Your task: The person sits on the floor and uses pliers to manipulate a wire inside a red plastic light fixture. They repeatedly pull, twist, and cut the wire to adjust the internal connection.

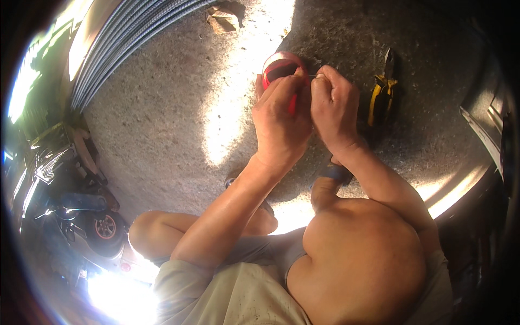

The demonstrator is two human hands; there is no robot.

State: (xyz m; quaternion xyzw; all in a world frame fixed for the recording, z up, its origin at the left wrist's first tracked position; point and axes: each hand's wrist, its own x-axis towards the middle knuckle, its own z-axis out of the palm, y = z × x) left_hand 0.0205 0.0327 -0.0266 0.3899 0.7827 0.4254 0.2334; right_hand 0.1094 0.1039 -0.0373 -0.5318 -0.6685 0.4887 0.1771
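Observation:
My left hand (281,111) is closed around a red, round, hollow thing (267,67) that looks like a spool or a roll of tape. Its thumb lies over the near side, and the fingers hide much of the rim. Close beside it, my right hand (335,103) is closed in a pinch. A thin strand (311,75) runs between the red thing and the right fingertips; its material is too fine to tell. To the right of my right hand, pliers (383,86) with yellow and black handles lie on the ground, jaws pointing away from me.
Rough concrete ground (157,119) is crossed by bright sun patches. A bundle of long metal rods (124,40) curves along the far left. A dry leaf (223,20) lies at the far side. A wheeled vehicle (105,227) stands at the lower left; pale strips (482,135) are at the right.

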